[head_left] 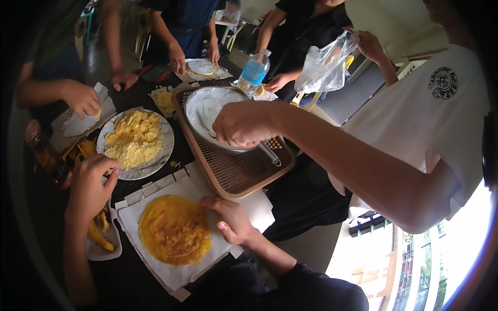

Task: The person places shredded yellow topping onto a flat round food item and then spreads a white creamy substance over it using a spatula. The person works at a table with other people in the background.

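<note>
A round yellow crepe (174, 229) lies on white paper (155, 269) on the dark table in front of me. My right hand (231, 220) rests with spread fingers on the paper at the crepe's right edge and holds nothing. My left hand (91, 184) reaches to the near rim of a patterned plate (165, 150) heaped with grated cheese (134, 151) and banana slices (136, 124). Its fingers curl at the rim, and whether they pinch anything is hidden.
A brown plastic tray (236, 173) holds a bowl of white cream (205, 109), where another person's hand (244, 124) reaches in. A white dish with banana peels (101, 236), a water bottle (253, 71) and a plastic bag (324, 65) are around. Other people's hands work at the far side.
</note>
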